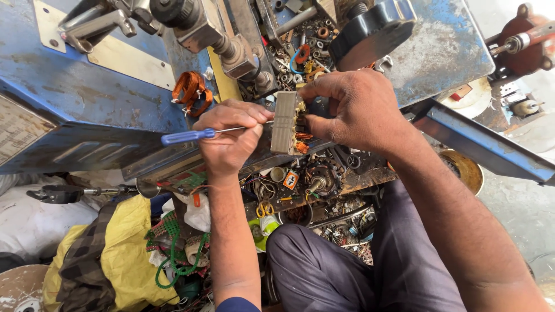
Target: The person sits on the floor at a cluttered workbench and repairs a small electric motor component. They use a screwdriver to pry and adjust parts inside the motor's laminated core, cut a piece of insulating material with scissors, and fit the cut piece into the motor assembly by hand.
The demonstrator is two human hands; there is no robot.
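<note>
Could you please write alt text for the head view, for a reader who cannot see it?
A left hand pokes a blue-handled screwdriver at a grey metal block with copper windings, held by the right hand. Below lies a cluttered workbench beside a blue machine.

A pale rectangular label plate [20,128] with rows of small print sits on the blue machine body at the far left edge, tilted and partly cut off by the frame. A cream blank plate [124,58] lies screwed to the same blue surface farther up. Near the middle, among loose parts, stands a small orange-and-white labelled box [291,179].
</note>
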